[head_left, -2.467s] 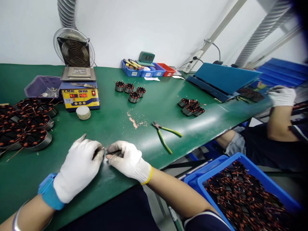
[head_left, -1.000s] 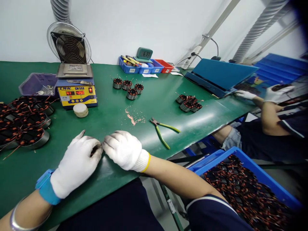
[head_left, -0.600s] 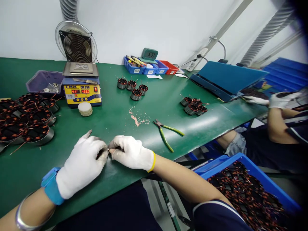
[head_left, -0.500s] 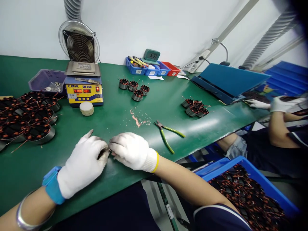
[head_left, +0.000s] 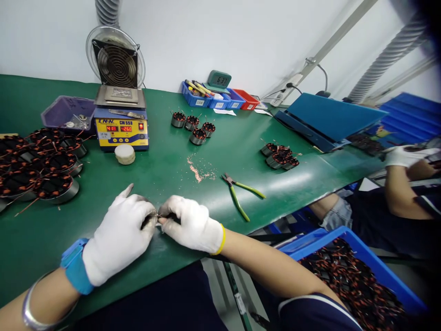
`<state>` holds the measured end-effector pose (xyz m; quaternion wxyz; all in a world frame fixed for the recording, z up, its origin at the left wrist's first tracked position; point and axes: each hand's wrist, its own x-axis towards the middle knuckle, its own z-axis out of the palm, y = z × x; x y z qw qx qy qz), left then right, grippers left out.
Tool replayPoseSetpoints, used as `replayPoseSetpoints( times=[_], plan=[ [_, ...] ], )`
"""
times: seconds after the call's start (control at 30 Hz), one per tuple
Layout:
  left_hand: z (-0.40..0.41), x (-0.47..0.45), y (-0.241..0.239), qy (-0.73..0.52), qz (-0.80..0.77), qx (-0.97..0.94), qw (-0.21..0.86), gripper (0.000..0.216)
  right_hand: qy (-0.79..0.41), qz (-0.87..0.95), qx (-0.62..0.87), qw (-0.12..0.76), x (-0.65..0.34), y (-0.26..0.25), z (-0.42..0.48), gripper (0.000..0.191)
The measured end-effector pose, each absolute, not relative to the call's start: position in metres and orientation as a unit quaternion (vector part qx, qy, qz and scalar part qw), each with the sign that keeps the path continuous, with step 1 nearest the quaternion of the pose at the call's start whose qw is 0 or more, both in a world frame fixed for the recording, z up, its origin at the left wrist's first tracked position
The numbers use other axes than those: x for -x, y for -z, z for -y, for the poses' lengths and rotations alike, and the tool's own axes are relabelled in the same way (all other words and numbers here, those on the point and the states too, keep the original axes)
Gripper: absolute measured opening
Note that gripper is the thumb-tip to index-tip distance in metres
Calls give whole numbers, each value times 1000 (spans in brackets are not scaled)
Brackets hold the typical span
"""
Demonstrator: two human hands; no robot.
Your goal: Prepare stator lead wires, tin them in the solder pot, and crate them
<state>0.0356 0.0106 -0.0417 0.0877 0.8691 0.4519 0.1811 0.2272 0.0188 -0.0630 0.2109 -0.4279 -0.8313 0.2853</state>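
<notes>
My left hand [head_left: 119, 236], in a white glove with darkened fingertips, is closed low over the bench around a small dark thing that its fingers mostly cover. Against it, my right hand [head_left: 189, 225], gloved too, pinches what looks like a thin wire [head_left: 159, 216] between thumb and forefinger. Green-handled cutting pliers [head_left: 235, 193] lie spread on the bench to the right of my hands. Beyond my fingers is a scatter of copper wire clippings [head_left: 196, 172]. Several wire-wound motor stators [head_left: 57, 181] crowd the bench on the left.
A solder pot [head_left: 121, 133] with a round white tin [head_left: 124, 154] before it stands back left, near a purple tray [head_left: 65, 112]. Stator groups [head_left: 199, 136] [head_left: 277, 158] sit farther back. A blue crate of stators [head_left: 347, 234] is low right; a co-worker's gloved hand [head_left: 401, 156] is far right.
My right hand has shifted slightly right and down, its thumb and forefinger now showing in a pinch. My left hand stays nearly still. The solder pot's display reading has changed.
</notes>
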Motion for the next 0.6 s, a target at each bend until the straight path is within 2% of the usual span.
replayPoseSetpoints(
  times=[0.07,0.1,0.17,0.23,0.27,0.4,0.43,0.47,0.5,0.6],
  plan=[
    [-11,-36,42,-189,-452,-868,84,20,-57,909,331,245,-234,64,-20,21],
    [-12,-36,42,-191,-451,-868,82,20,21,926,285,245,-236,63,-21,22],
    [-12,-37,42,-193,-451,-868,79,20,86,938,249,224,-236,62,-22,24],
    [-12,-37,42,-192,-451,-868,76,21,32,939,286,190,-231,61,-22,21],
    [-12,-37,42,-191,-449,-870,74,22,-39,927,326,179,-228,60,-21,17],
    [-10,-36,42,-192,-443,-873,62,23,-495,715,466,162,-217,60,-18,15],
    [-10,-36,42,-193,-443,-873,61,23,-566,661,468,156,-217,60,-17,17],
    [-10,-36,42,-194,-444,-873,61,23,-586,643,468,154,-217,60,-17,16],
    [-10,-36,43,-195,-444,-872,61,23,-553,665,474,165,-219,60,-17,14],
    [-11,-36,43,-199,-445,-871,60,22,-245,841,427,226,-229,61,-18,17]
  ],
)
